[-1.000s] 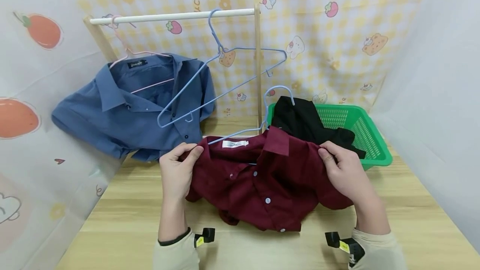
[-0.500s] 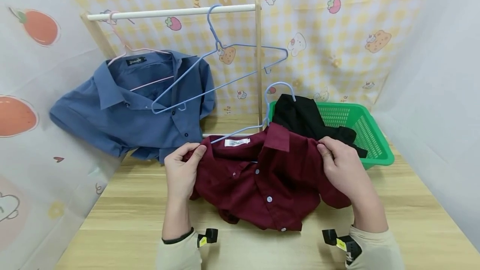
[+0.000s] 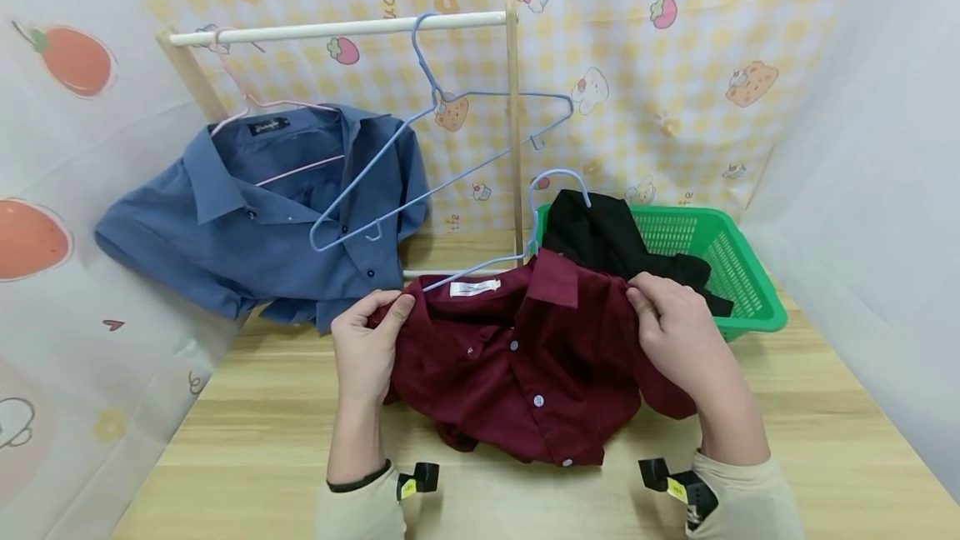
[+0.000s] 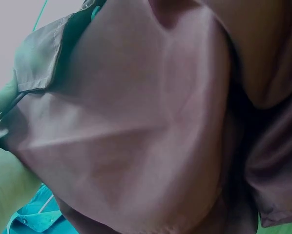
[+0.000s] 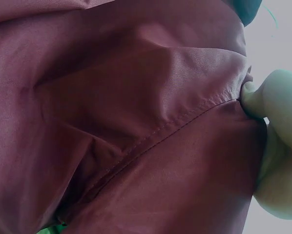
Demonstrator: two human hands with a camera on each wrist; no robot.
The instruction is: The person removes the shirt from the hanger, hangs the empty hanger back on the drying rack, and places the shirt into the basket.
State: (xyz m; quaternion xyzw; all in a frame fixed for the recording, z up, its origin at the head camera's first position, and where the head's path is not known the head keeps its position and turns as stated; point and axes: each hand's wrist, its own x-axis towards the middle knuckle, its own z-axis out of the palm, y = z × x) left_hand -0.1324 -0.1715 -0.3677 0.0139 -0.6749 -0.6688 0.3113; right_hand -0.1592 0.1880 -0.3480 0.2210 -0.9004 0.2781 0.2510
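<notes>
Pinching opposite upper sides, left fingers (image 3: 367,305) and right fingers (image 3: 656,286), maroon shirt (image 3: 506,382) spread between them

Smooth cloth on maroon shirt (image 3: 562,365), plastic basket (image 3: 741,275), wood-grained tabletop (image 3: 255,440).

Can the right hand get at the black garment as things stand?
Probably not immediately: the right hand pinches the maroon shirt, though the black garment lies close beyond it.
</notes>
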